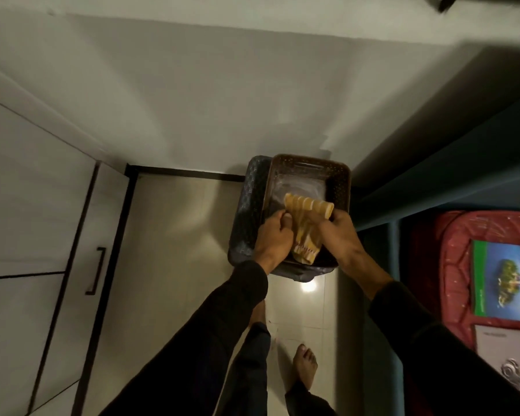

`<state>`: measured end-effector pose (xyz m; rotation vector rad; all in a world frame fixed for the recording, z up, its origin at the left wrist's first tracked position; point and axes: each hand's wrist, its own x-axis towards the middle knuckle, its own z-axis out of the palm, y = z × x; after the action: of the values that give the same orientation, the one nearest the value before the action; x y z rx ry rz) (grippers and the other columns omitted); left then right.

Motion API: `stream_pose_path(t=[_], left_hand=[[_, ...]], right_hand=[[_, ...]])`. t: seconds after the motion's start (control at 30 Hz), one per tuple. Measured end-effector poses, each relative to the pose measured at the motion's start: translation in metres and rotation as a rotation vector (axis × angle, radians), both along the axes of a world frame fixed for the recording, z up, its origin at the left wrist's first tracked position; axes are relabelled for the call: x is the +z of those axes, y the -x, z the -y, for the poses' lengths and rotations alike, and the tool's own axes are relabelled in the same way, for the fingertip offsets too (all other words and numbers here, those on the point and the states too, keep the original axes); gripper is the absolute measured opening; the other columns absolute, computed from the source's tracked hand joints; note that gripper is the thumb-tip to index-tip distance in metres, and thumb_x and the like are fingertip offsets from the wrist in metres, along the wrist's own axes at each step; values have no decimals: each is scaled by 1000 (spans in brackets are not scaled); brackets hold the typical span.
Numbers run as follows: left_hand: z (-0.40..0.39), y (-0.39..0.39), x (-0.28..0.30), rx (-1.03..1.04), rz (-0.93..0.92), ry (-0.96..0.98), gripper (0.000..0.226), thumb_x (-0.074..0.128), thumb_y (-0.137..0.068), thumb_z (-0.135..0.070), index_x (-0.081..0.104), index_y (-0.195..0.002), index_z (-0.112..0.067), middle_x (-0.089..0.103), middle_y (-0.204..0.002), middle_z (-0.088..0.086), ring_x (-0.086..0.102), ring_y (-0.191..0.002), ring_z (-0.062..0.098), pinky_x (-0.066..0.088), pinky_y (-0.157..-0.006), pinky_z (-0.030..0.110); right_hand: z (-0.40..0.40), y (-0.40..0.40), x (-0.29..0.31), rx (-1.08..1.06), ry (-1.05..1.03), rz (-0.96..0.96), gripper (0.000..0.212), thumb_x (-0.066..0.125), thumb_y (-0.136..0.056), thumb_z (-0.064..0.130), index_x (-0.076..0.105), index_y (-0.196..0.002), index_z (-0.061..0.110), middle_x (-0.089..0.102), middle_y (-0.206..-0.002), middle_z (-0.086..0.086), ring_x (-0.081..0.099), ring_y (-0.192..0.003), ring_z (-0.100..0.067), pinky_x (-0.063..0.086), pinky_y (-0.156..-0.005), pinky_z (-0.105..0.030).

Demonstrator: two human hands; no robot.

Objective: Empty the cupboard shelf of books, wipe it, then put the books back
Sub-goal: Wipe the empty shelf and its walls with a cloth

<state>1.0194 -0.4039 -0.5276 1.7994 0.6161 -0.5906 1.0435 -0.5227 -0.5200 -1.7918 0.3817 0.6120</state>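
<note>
I see a yellow striped cloth (305, 223) over a brown basket (339, 178) on the floor. My left hand (275, 235) and right hand (339, 232) both grip it. Books (505, 277) lie on the red bed (451, 259) nearby.

2 books (505, 277) (1 basket (339, 175), 1 cloth (306, 223))
</note>
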Motion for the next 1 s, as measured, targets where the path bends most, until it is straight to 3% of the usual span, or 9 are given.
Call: stream_pose_path(t=[0.23, 0.3, 0.4, 0.5, 0.6, 0.67, 0.77, 0.87, 1.0], left_hand=[[-5, 45, 47, 244, 29, 110, 45, 32, -103, -46, 59, -119, -15, 67, -111, 9, 65, -102, 22, 50, -98, 44], [-6, 59, 59, 309, 85, 118, 42, 37, -103, -44, 62, -114, -13, 69, -107, 9, 67, -98, 22, 53, -95, 42], [-5, 86, 79, 430, 180, 75, 33, 46, -101, -40, 65, -107, -14, 71, -100, 5, 69, -91, 20, 57, -87, 37], [-3, 117, 97, 524, 291, -28, 21, 52, -100, -28, 65, -99, -11, 68, -86, -2, 66, -75, 7, 54, -68, 17], [-2, 152, 116, 582, 372, -142, 17, 55, -99, -22, 64, -92, -9, 62, -74, -11, 59, -58, -7, 44, -53, 5], [-1, 176, 126, 621, 415, -195, 21, 55, -98, -20, 63, -87, -5, 59, -69, -9, 56, -53, -9, 42, -52, 6], [-2, 211, 141, 701, 453, -204, 24, 54, -98, -16, 59, -78, -3, 55, -63, -4, 53, -50, -5, 42, -54, 12], [-5, 248, 155, 776, 483, -175, 28, 52, -98, -15, 54, -72, -6, 53, -62, -1, 51, -50, -1, 43, -54, 16], [-12, 301, 169, 904, 479, -80, 12, 54, -96, -14, 62, -95, -5, 65, -81, 5, 61, -65, 5, 49, -57, 19]], right_hand=[[-2, 39, 62, -41, -125, -69, 31, 60, -93, 25, 57, -122, 17, 67, -111, -2, 66, -99, -18, 53, -87, -32], [-2, 49, 77, -29, -141, -70, 36, 62, -92, 23, 56, -126, 16, 67, -115, -3, 66, -101, -20, 53, -91, -37], [0, 66, 98, -10, -178, -57, 33, 61, -92, 21, 57, -124, 16, 69, -112, -3, 69, -96, -19, 56, -85, -34], [2, 85, 120, 12, -222, -83, 25, 59, -93, 20, 58, -117, 17, 69, -106, -4, 69, -90, -17, 56, -75, -29], [3, 107, 140, 125, -249, -79, 7, 56, -95, 21, 58, -101, 24, 68, -107, -5, 67, -94, -19, 56, -79, -31], [2, 124, 152, 188, -252, -69, 6, 54, -96, 22, 58, -100, 25, 68, -106, -5, 66, -94, -19, 55, -77, -29], [-3, 149, 166, 281, -251, -71, 23, 53, -97, 24, 58, -117, 14, 68, -109, -10, 68, -95, -23, 57, -72, -28], [-14, 172, 176, 378, -238, -44, 25, 53, -97, 23, 58, -117, 10, 67, -112, -13, 67, -100, -28, 57, -80, -35], [-32, 209, 187, 495, -233, -62, 33, 57, -94, 28, 55, -122, 12, 68, -110, -9, 69, -95, -24, 60, -75, -32]])
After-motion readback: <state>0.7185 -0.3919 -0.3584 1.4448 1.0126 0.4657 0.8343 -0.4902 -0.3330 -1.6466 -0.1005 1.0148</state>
